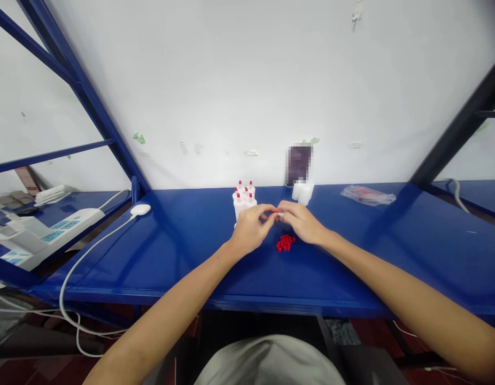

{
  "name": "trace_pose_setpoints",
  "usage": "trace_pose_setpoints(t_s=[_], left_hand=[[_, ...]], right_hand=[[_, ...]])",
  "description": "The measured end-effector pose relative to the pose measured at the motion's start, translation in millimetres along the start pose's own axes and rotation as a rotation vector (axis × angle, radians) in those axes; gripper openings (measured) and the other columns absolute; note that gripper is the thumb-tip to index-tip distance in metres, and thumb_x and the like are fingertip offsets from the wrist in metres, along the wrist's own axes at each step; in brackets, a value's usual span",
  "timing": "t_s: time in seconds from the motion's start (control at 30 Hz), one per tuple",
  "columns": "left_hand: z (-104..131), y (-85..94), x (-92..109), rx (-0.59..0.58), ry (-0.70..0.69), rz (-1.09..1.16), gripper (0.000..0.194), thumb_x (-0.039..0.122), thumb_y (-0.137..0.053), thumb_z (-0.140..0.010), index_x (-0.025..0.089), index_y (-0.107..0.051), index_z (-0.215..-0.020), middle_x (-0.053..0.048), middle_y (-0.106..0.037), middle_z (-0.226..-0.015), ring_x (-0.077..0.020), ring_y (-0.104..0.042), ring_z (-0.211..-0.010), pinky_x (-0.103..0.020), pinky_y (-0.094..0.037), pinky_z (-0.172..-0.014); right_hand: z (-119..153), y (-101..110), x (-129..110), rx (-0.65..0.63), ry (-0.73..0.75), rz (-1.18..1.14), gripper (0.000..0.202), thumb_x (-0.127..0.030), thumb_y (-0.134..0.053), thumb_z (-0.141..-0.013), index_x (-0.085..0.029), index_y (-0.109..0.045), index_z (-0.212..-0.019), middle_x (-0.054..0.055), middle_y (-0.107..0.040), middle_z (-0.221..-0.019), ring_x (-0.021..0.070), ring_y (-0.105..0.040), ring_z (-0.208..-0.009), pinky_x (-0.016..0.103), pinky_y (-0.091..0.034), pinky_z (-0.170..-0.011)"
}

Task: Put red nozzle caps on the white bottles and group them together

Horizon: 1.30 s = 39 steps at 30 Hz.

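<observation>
Above the middle of the blue table, my left hand [251, 229] and my right hand [301, 220] meet fingertip to fingertip. The left fingers pinch a small red cap [277, 212]. In my right fingers is a small white nozzle [280, 214], which meets the cap; whether the cap is fully seated I cannot tell. Just below the hands lies a loose pile of small red caps [285, 243]. Behind my left hand stands a group of several white bottles [239, 203] with red tips, partly hidden by that hand.
White containers [304, 192] stand behind my right hand, near a blurred dark panel [299, 164] against the wall. A clear plastic bag [368, 195] with something red lies at the right. A white charger with cable [140, 209] and a power strip [55, 235] are at left.
</observation>
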State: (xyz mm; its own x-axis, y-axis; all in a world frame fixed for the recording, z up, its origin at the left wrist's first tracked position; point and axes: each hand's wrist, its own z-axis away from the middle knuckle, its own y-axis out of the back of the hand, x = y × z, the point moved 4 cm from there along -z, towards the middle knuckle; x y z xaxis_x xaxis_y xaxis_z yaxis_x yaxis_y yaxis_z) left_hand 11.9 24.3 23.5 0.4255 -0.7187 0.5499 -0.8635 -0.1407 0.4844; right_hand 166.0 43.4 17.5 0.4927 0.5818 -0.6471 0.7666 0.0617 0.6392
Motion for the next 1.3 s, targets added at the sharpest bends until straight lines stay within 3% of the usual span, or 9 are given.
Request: trace_pose_setpoints(t_s=[0.2, 0.4, 0.5, 0.7, 0.83, 0.97, 1.03, 1.17, 1.3], left_hand=[[1, 0.2, 2, -0.062, -0.093, 0.037, 0.014, 0.025, -0.059, -0.091, 0.016, -0.068, -0.096, -0.005, -0.067, -0.087, -0.0093, -0.059, -0.067, -0.020, -0.048, -0.059], [8, -8.7, 0, -0.241, -0.089, 0.024, 0.018, 0.027, -0.054, -0.093, 0.014, -0.065, -0.098, 0.002, -0.056, -0.068, -0.0076, -0.046, -0.056, -0.021, -0.040, -0.056], [12, -12.9, -3, -0.313, -0.051, 0.064, 0.016, 0.026, -0.049, -0.094, 0.014, -0.061, -0.093, 0.005, -0.050, -0.062, -0.0069, -0.044, -0.053, -0.020, -0.036, -0.054], [14, -13.0, -2, -0.346, -0.022, 0.142, 0.017, 0.024, -0.047, -0.093, 0.017, -0.053, -0.108, 0.007, -0.047, -0.061, -0.0067, -0.044, -0.050, -0.019, -0.035, -0.052], [14, -9.6, 2, -0.338, -0.062, 0.072, 0.019, 0.026, -0.044, -0.096, 0.018, -0.052, -0.111, 0.007, -0.050, -0.061, -0.0079, -0.047, -0.051, -0.019, -0.037, -0.054], [7, 13.3, 5, -0.260, -0.196, -0.142, 0.020, 0.033, -0.044, -0.097, 0.017, -0.056, -0.100, 0.004, -0.054, -0.061, -0.0088, -0.047, -0.052, -0.021, -0.035, -0.055], [1, 32.5, 2, -0.225, -0.226, -0.257, 0.021, 0.034, -0.047, -0.094, 0.017, -0.057, -0.088, 0.003, -0.053, -0.059, -0.0086, -0.046, -0.051, -0.021, -0.034, -0.055], [-11, 69.6, -12, -0.243, -0.134, -0.478, 0.026, 0.035, -0.053, -0.089, 0.016, -0.058, -0.071, 0.003, -0.053, -0.056, -0.0086, -0.045, -0.050, -0.022, -0.032, -0.056], [-14, 86.0, -25, -0.316, -0.005, -0.531, 0.024, 0.034, -0.059, -0.083, 0.016, -0.061, -0.067, 0.003, -0.054, -0.054, -0.0088, -0.044, -0.049, -0.022, -0.030, -0.054]], right_hand=[[4, 2, -10, -0.061, -0.035, 0.024, 0.017, -0.027, -0.040, -0.084, -0.020, -0.052, -0.073, 0.000, -0.058, -0.066, 0.0175, -0.052, -0.065, 0.029, -0.034, -0.065], [7, 2, -14, -0.113, 0.008, -0.002, 0.033, -0.045, -0.041, -0.091, -0.020, -0.052, -0.073, -0.002, -0.052, -0.063, 0.0146, -0.045, -0.061, 0.026, -0.031, -0.061], [8, 1, -18, -0.120, 0.054, -0.023, 0.034, -0.045, -0.042, -0.094, -0.019, -0.054, -0.075, -0.002, -0.052, -0.064, 0.0132, -0.045, -0.059, 0.025, -0.030, -0.060], [8, 0, -19, -0.105, 0.092, 0.000, 0.023, -0.040, -0.044, -0.095, -0.021, -0.053, -0.088, -0.003, -0.056, -0.066, 0.0133, -0.046, -0.057, 0.025, -0.031, -0.060], [8, -2, -19, -0.156, 0.118, -0.005, 0.028, -0.045, -0.040, -0.097, -0.022, -0.054, -0.092, -0.002, -0.058, -0.069, 0.0139, -0.049, -0.059, 0.025, -0.033, -0.062], [7, 5, -19, -0.261, 0.055, -0.042, 0.034, -0.046, -0.034, -0.099, -0.022, -0.058, -0.093, -0.002, -0.056, -0.066, 0.0140, -0.050, -0.059, 0.025, -0.034, -0.060], [8, 13, -14, -0.316, -0.018, 0.013, 0.027, -0.042, -0.044, -0.094, -0.022, -0.061, -0.090, -0.003, -0.053, -0.061, 0.0136, -0.048, -0.055, 0.025, -0.033, -0.057], [11, 30, -2, -0.424, -0.126, 0.154, 0.011, -0.031, -0.068, -0.073, -0.021, -0.065, -0.078, -0.003, -0.052, -0.058, 0.0117, -0.042, -0.049, 0.025, -0.029, -0.049], [14, 29, 3, -0.534, -0.166, 0.156, 0.009, -0.030, -0.069, -0.070, -0.021, -0.067, -0.073, -0.002, -0.053, -0.058, 0.0123, -0.044, -0.049, 0.025, -0.029, -0.046]])
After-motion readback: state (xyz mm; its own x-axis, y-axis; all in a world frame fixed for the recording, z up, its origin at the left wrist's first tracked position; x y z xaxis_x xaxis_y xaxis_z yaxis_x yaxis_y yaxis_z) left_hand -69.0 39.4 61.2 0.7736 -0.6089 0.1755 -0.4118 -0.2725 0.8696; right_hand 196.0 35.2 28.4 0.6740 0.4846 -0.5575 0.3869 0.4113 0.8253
